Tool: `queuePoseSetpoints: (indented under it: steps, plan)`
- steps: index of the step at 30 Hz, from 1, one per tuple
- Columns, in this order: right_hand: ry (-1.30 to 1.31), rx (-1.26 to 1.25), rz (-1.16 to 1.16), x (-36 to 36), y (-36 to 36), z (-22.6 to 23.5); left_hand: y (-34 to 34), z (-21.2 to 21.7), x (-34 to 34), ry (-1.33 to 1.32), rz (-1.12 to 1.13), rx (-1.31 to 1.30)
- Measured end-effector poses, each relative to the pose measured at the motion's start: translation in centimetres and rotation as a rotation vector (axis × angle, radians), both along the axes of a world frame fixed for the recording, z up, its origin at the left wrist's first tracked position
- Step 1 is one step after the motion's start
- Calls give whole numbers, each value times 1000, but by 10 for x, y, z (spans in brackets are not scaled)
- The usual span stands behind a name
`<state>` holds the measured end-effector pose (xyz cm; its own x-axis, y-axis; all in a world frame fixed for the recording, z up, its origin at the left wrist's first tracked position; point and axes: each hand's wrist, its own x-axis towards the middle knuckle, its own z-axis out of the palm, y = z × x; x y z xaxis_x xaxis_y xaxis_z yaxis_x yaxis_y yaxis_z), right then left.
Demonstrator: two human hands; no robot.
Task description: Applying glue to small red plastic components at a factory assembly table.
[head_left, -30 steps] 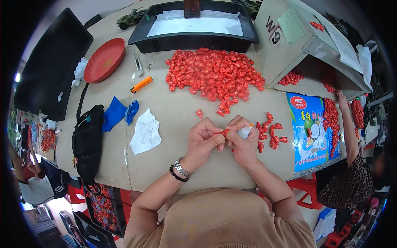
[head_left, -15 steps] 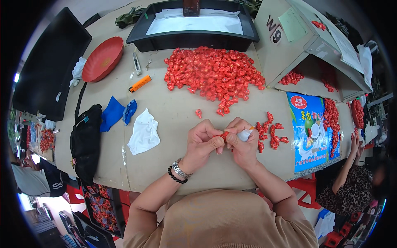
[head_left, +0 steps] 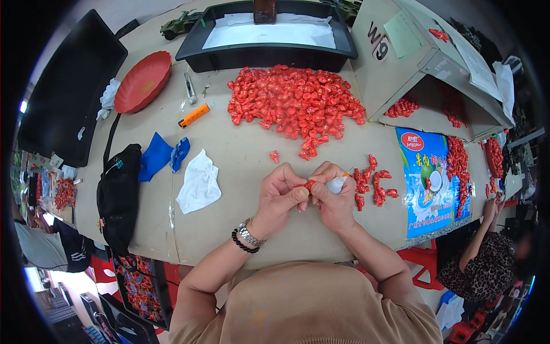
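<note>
Above the table's near middle, my hands meet over a small glossy red plastic part [head_left: 308,186]. My left hand [head_left: 276,198] is closed, its thumb and fingers pinching the part from the left. My right hand [head_left: 337,211] is closed too, pinching the same part from the right. Tucked in the right hand is a small white squeeze bottle [head_left: 336,184] with a thin tip pointing up and right. Fingers hide most of the red part. Right of my hands lie several longer red pieces [head_left: 379,189], and a single red piece [head_left: 274,156] lies beyond the left hand.
A big heap of red parts [head_left: 292,103] lies ahead, before a black tray [head_left: 263,57]. A white cloth [head_left: 199,182], black bag [head_left: 119,195], orange tube-like object [head_left: 193,116] and red dish [head_left: 143,83] are leftward. A grey box [head_left: 395,74] and blue sheet [head_left: 421,212] stand rightward.
Both hands stay together on the red part. The white bottle's tip now shows more clearly, tilted up and right. The view has shifted very slightly.
</note>
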<state>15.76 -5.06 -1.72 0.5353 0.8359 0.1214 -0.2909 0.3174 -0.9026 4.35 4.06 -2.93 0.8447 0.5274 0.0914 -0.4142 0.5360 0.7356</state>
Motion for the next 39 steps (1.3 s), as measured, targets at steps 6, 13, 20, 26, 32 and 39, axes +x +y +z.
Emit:
queuePoseSetpoints:
  steps: [6, 13, 20, 26, 32, 39]
  plan:
    - [9, 9, 7, 1, 0, -2, -1, 2, 1, 7, 11, -10]
    - [-6, -4, -2, 3, 2, 1, 0, -2, 1, 31, 39, 59]
    - [-16, -58, -30, 7, 2, 1, 1, 6, 2, 57, 29, 72]
    - [-34, -86, -31, 7, 2, 1, 5, 7, 1, 112, -12, 59]
    - [-34, -69, 0, 7, 2, 2, 5, 9, 1, 125, -40, 42]
    - [-25, -33, 23, 10, 2, 1, 7, 15, 3, 157, -123, 30]
